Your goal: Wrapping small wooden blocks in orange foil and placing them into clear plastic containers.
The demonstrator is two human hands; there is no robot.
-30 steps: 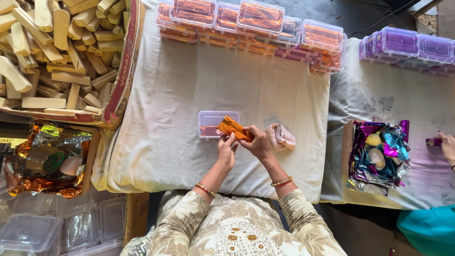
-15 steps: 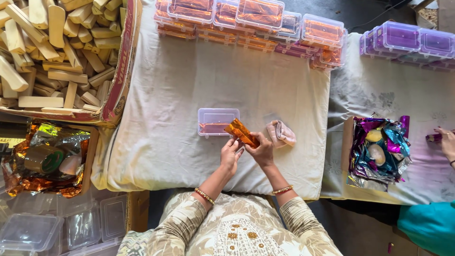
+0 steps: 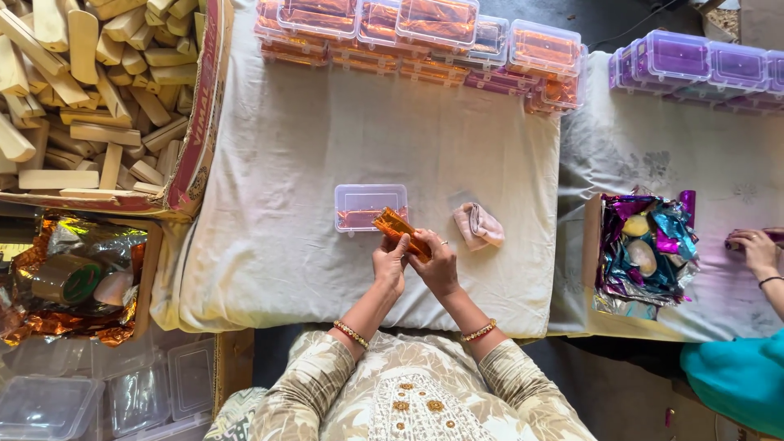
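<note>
Cream cloth point(image 3: 310, 163) is spread over the surface, and the work is done near its front edge. An orange foil-wrapped piece point(image 3: 400, 232) is held between both hands just above the cloth, tilted, with its far end reaching over the near corner of a clear plastic box point(image 3: 369, 206). The left hand point(image 3: 390, 263) is closed around the piece's near end from the left, fingers curled in a firm grip; the right hand point(image 3: 438, 263) is pressed against it from the right, fingers wrapped over the foil, so both grips are seen clenched on the same piece. Something orange is visible inside the open box, though what it is cannot be told. A folded pinkish cloth point(image 3: 478, 225) lies just beside the right hand. Stacked lidded boxes with orange contents point(image 3: 425, 37) are lined along the far edge, and purple-lidded boxes point(image 3: 702, 65) stand on the neighbouring surface. A cardboard box of wooden blocks point(image 3: 98, 90) sits at the far left, with crumpled gold foil point(image 3: 73, 278) below it. A tray of coloured foil point(image 3: 645, 253) lies at the right, near another person's hand point(image 3: 755, 249).
</note>
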